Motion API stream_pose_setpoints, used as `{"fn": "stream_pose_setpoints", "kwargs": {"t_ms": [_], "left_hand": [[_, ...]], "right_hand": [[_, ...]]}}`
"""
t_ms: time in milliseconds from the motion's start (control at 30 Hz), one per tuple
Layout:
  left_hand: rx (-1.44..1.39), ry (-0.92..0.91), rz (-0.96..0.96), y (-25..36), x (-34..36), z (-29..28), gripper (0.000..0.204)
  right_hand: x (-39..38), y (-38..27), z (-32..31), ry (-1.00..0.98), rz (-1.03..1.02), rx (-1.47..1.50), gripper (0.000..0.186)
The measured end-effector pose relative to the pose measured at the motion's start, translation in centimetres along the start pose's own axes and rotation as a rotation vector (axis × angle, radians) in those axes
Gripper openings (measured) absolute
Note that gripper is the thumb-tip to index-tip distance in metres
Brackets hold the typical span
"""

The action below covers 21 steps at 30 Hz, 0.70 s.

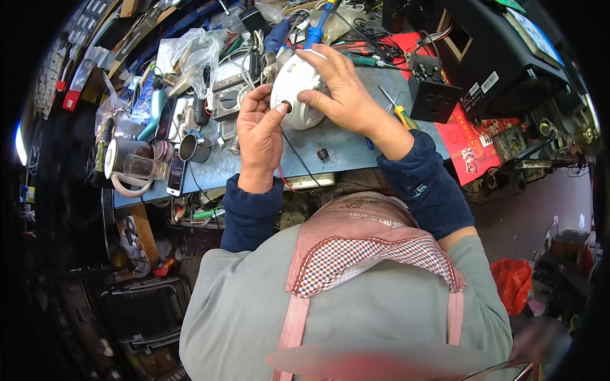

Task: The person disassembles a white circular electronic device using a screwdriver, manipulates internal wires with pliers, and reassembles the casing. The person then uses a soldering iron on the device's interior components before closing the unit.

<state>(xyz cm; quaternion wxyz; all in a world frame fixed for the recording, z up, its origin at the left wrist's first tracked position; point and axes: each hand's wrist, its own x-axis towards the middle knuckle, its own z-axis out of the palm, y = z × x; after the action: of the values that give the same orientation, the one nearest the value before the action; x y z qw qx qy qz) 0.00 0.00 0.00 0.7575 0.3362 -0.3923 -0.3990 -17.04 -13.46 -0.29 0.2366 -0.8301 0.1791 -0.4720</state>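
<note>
A white rounded plastic housing (pixel 298 76) is held up over the near part of the bench, between my two hands. My right hand (pixel 346 92) grips it from the right, thumb on its near face and fingers over its top. At its left side is my left hand (pixel 262 130), with the thumb pressed beside a small dark round part (pixel 287 106) on the housing. The left fingers curl behind and are partly hidden. A red wire (pixel 284 178) and a black wire (pixel 302 157) hang below the left hand. On the bench below lies a small black part (pixel 323 154).
A metal cup (pixel 194 148), a phone (pixel 176 174) and a clear jug (pixel 130 162) stand at the left. Screwdrivers (pixel 401 113), a black box (pixel 434 95) and a large black speaker-like cabinet (pixel 502 76) are at the right. Tools and cables crowd the back.
</note>
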Motion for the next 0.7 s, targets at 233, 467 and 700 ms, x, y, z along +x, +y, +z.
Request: {"fn": "stream_pose_setpoints", "kwargs": {"t_ms": [233, 467, 700], "left_hand": [[-0.009, 0.014, 0.004, 0.1, 0.0, -0.3, 0.049], [0.017, -0.039, 0.086, -1.1, -0.3, -1.4, 0.057], [0.49, -0.037, 0.177, -0.4, 0.1, 1.2, 0.079]], "right_hand": [[0.1, -0.7, 0.3, 0.012, -0.021, -0.025, 0.079], [0.2, -0.4, 0.3, 0.021, -0.022, -0.061, 0.08], [1.0, -1.3, -0.3, 0.128, 0.027, 0.039, 0.07]]}}
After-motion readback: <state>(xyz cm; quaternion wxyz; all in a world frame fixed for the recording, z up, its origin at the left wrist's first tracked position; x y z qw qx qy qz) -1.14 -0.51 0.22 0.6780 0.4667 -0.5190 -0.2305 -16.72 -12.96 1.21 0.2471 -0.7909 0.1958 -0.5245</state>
